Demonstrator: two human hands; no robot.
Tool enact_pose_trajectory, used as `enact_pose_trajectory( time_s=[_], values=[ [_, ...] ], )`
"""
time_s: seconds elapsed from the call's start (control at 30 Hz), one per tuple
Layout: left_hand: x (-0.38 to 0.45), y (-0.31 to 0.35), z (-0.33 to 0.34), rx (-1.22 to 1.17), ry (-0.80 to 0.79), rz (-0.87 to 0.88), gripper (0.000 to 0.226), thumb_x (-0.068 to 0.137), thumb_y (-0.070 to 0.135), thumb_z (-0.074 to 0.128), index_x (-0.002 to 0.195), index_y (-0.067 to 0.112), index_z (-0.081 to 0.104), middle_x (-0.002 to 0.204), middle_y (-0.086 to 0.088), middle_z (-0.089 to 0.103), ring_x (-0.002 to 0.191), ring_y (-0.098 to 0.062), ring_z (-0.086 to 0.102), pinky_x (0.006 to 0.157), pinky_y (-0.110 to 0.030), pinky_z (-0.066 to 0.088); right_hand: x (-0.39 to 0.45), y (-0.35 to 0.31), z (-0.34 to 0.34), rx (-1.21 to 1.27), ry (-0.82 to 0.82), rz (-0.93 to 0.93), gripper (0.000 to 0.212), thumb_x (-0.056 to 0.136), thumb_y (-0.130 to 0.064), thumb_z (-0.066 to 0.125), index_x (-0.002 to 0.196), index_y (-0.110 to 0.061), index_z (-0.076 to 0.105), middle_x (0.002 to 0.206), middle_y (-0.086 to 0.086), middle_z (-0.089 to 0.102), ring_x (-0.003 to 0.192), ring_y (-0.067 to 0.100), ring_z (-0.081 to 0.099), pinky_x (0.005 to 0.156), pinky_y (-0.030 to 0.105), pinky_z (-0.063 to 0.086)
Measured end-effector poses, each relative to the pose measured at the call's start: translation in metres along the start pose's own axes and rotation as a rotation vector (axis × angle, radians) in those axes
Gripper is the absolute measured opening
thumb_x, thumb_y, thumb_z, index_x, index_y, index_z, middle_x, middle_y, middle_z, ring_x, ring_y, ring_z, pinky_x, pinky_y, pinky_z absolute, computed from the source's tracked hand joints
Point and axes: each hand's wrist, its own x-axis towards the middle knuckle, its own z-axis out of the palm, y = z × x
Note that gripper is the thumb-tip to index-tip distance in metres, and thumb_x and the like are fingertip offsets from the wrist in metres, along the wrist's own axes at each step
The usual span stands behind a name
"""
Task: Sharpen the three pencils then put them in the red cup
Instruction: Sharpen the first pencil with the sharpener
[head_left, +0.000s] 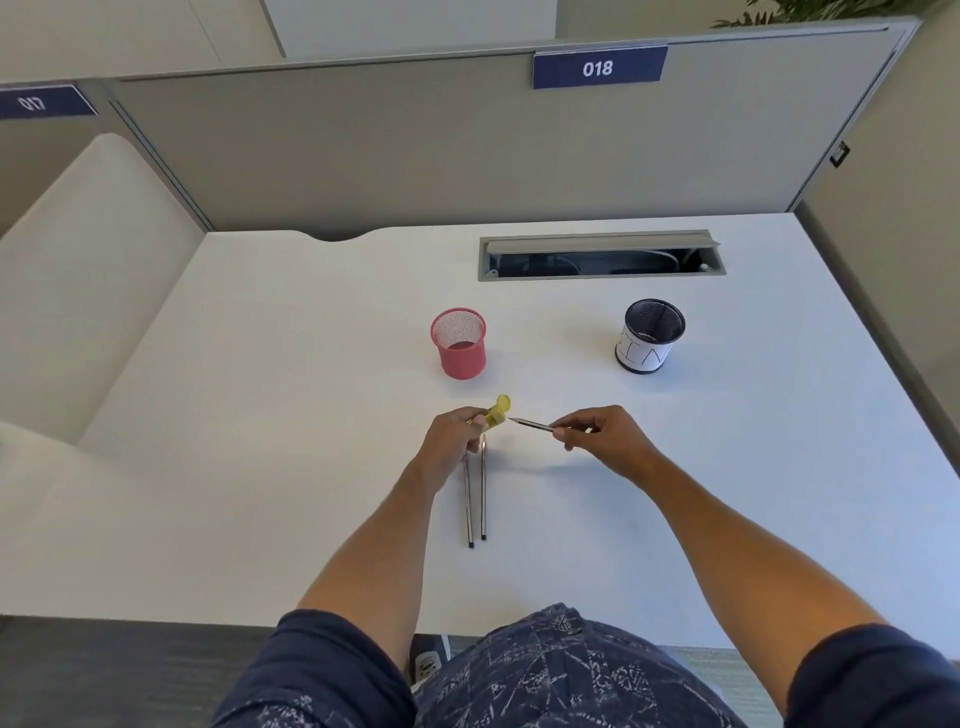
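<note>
your left hand (451, 441) grips the yellow sharpener (496, 414) just above the counter (291, 395), its lid flipped up at the far end, and your right hand (597, 435) pinches one pencil (532, 426) by the shaft, tip aimed at the sharpener's mouth and just short of it. the other two pencils (477, 499) lie side by side on the counter under your left hand, tips away from you, and the red cup (460, 344) stands empty beyond the sharpener, near enough to reach without shifting. the step looks like feeding this pencil in, so line the shaft up straight with the hole before you push; an angled entry will likely snap the lead or chew the wood unevenly. hold the sharpener steady and turn the pencil, not both, with light inward pressure. your pinch sits fairly far back on the shaft, so sliding it closer to the tip would probably give better control on the first turns. whether this tip is already sharp is too small to tell. keep your left wrist off the two lying pencils so they don't roll. the black cup (650, 336) on the right has no part in this; drop the finished pencil into the red one.
</note>
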Motion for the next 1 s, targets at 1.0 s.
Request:
enact_pose_trajectory(
  time_s=[1.0],
  values=[
    [0.001, 0.009, 0.006, -0.148, -0.162, -0.119, 0.040, 0.102, 0.028, 0.062, 0.104, -0.011, 0.071, 0.056, -0.002, 0.044, 0.051, -0.017, 0.032, 0.051, -0.023, 0.037, 0.006, 0.004, 0.011, -0.762, 0.350, -0.779, 0.009, 0.091, -0.025, 0.070, 0.087, -0.019, 0.076, 0.070, -0.004, 0.065, 0.060, 0.024, 0.057, 0.049, 0.028, 0.041]
  ],
)
